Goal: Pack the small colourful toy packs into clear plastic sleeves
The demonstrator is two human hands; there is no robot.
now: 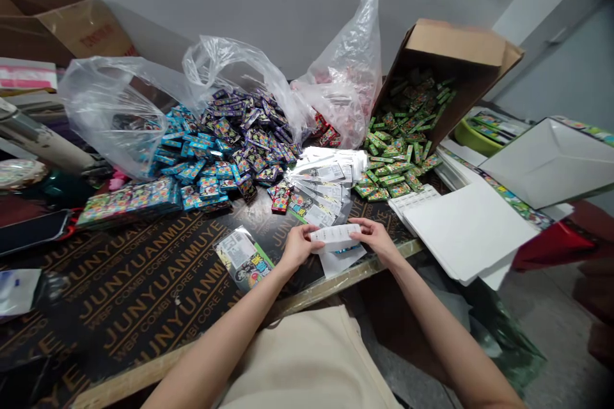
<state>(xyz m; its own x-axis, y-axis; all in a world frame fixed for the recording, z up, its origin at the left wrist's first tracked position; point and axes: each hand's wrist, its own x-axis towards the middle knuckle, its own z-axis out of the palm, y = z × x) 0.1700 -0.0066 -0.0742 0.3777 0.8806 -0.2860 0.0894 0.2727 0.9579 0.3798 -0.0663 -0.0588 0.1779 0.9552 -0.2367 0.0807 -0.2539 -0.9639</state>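
My left hand (296,246) and my right hand (377,238) together grip a small white flat packet (336,236) by its two ends, just above the near edge of the dark printed board (144,281). A piece of white paper (341,261) lies under the packet. A clear sleeve with a green printed card (244,258) rests on the board just left of my left hand. Beyond my hands lies a fanned pile of clear sleeves (322,183).
Heaps of small packs cover the back of the board: blue (192,160), purple (249,131), red in a plastic bag (330,131), green spilling from a tipped cardboard box (446,70). White flat cartons (465,230) lie at right. Another cardboard box (57,25) stands at back left.
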